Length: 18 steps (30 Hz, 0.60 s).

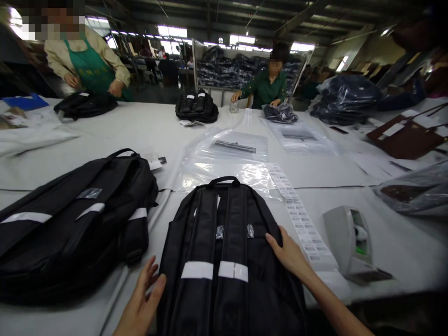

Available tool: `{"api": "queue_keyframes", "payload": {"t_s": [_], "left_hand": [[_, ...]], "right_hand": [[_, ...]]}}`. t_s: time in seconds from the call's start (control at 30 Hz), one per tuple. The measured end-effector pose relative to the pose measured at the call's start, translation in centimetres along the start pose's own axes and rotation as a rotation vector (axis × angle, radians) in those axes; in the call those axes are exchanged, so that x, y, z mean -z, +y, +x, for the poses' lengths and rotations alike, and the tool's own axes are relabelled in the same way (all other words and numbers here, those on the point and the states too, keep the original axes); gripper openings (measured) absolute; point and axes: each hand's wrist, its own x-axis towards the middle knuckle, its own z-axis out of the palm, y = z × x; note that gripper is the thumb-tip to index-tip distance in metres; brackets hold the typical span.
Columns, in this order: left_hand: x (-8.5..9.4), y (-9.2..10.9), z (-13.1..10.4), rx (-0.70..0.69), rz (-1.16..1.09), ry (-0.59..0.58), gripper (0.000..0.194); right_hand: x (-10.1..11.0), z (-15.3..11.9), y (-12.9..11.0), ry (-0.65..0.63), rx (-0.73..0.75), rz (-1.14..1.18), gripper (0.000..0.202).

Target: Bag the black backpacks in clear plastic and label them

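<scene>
A black backpack (220, 252) lies in front of me with its shoulder straps facing up. White paper bands wrap both straps, and its top handle points away from me. My right hand (289, 252) rests on the pack's right edge, thumb on top; its other fingers are partly hidden along the side. Beside the left edge is my left hand (142, 296), fingers apart and nothing in it. To the left lies a second black backpack (80, 210), also with white bands on its straps.
Clear plastic bags (224, 165) lie beyond the pack. A strip of printed labels (301, 219) runs along its right, near a grey tape dispenser (350, 242). Across the table, two people handle black bags. Wrapped bags (346, 98) are piled at the right, near a brown handbag (406, 135).
</scene>
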Motion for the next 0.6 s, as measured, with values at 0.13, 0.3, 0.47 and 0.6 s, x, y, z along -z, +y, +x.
{"api": "queue_keyframes", "payload": {"t_s": [0.13,0.3,0.47,0.6], "left_hand": [[-2.2,0.0,-2.7,-0.045,0.027,-0.078,0.084],[-2.9,1.5,-2.2,-0.167,0.148,-0.096,0.084],[-0.4,0.7,-4.8,-0.471,0.411,0.017,0.073],[0.4,0.0,-7.4,-0.894,0.627,-0.195,0.098]], "right_hand": [[-0.6,-0.7,-0.6,-0.034,-0.001,0.038,0.061],[1.1,-1.8,-0.8,0.058,0.027,-0.095,0.055],[3.1,-7.0,-3.4,0.212,0.123,0.001,0.043],[1.2,-11.8,-6.7,-0.148,0.18,0.298,0.055]]}}
